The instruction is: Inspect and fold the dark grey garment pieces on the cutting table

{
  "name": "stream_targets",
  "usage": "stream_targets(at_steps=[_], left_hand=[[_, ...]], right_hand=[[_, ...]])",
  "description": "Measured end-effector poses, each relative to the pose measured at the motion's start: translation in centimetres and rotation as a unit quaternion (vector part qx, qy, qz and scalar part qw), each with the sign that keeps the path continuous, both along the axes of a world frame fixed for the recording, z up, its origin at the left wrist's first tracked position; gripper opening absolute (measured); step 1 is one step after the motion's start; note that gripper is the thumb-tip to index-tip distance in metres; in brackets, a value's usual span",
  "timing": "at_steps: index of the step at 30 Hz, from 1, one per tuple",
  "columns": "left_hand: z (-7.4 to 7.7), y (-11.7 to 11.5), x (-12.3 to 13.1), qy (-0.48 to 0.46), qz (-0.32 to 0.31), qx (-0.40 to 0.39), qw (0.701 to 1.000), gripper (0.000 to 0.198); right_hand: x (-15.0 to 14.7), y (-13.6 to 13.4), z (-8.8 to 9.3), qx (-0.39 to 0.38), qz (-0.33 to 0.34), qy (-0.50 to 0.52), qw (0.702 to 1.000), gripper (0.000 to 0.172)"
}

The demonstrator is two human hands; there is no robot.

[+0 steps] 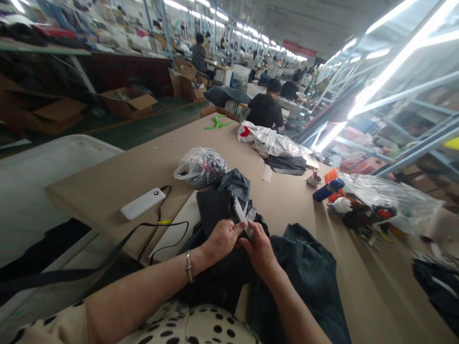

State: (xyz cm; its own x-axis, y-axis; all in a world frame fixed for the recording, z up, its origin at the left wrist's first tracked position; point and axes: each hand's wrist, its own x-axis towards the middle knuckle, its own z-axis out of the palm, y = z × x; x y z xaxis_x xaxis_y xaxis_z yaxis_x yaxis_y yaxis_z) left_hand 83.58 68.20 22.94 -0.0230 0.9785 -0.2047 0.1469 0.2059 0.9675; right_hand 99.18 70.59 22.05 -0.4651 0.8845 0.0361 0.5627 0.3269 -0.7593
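tan table (287, 200), dark cloth (214, 208) in both hands (220, 242) (259, 246)

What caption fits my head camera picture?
Both hands hold dark cloth with a white strip above a tan table.

Left forearm (154, 285) angled in from lower left, right forearm (296, 301) from lower right, left hand (221, 240) and right hand (259, 249) close together, both curled in pinching grips
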Motion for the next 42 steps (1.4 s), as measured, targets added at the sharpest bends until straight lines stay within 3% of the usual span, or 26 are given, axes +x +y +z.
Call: stream_targets(at_steps=[4,7,11,13,15,17,19,21,24,26,28,31,34,36,38,40,42], left_hand=[[0.0,-0.7,0.5,-0.003,-0.055,0.021,0.998,0.051],[0.4,-0.8,0.5,0.071,-0.103,0.077,0.989,0.036],[1.1,-0.7,0.4,0.134,-0.129,0.136,0.973,0.026],[1.2,-0.7,0.2,0.119,-0.133,0.112,0.978,0.026],[1.1,-0.8,0.0,0.063,-0.141,0.048,0.987,0.027],[1.0,-1.0,-0.2,-0.005,-0.158,-0.01,0.987,0.027],[0.8,-1.2,-0.2,-0.042,-0.171,-0.007,0.984,0.022],[0.5,-1.3,0.1,-0.017,-0.156,0.042,0.987,0.015],[-0.3,-1.3,0.9,-0.002,-0.102,0.075,0.992,0.012],[-0.9,-1.2,1.5,-0.051,-0.074,0.079,0.993,0.014],[-1.2,-1.1,1.8,-0.105,-0.051,0.091,0.989,0.019],[-0.7,-1.2,1.6,-0.194,-0.036,0.058,0.979,0.027],[1.2,-2.3,0.9,-0.346,-0.098,-0.072,0.93,0.038],[2.8,-3.7,0.6,-0.44,-0.184,-0.172,0.862,0.043],[4.2,-5.0,0.4,-0.47,-0.283,-0.244,0.799,0.041],[4.9,-5.6,0.1,-0.471,-0.322,-0.262,0.779,0.035],[4.6,-5.0,-0.6,-0.487,-0.284,-0.232,0.793,0.029]], right_hand=[[1.2,-0.3,0.4,-0.059,0.063,-0.012,0.996,0.027],[1.3,-1.4,0.4,-0.075,0.088,-0.015,0.993,0.037],[0.5,-2.7,-0.3,-0.136,0.039,0.066,0.988,0.051],[0.4,-2.8,-0.3,-0.207,0.049,0.12,0.97,0.047],[0.7,-2.7,0.0,-0.282,0.108,0.157,0.94,0.042],[1.0,-2.8,0.3,-0.299,0.138,0.143,0.933,0.035],[0.8,-3.2,0.1,-0.238,0.097,0.108,0.96,0.036],[0.1,-3.7,-0.4,-0.157,0.01,0.111,0.981,0.053],[-1.1,-4.1,-1.5,-0.072,-0.103,0.144,0.982,0.08],[-1.3,-3.7,-2.1,-0.043,-0.133,0.138,0.981,0.084],[-0.8,-3.0,-2.4,-0.052,-0.15,0.133,0.978,0.078],[0.6,-2.1,-2.6,-0.16,-0.125,0.184,0.962,0.057],[2.0,-1.7,-2.5,-0.268,-0.081,0.249,0.927,0.035],[3.1,-1.1,-2.1,-0.276,-0.105,0.265,0.918,0.024],[4.6,0.2,-1.6,-0.244,-0.146,0.262,0.922,0.025],[6.1,1.5,-0.7,-0.199,-0.161,0.242,0.936,0.031],[7.2,2.1,0.2,-0.157,-0.136,0.213,0.955,0.035]])
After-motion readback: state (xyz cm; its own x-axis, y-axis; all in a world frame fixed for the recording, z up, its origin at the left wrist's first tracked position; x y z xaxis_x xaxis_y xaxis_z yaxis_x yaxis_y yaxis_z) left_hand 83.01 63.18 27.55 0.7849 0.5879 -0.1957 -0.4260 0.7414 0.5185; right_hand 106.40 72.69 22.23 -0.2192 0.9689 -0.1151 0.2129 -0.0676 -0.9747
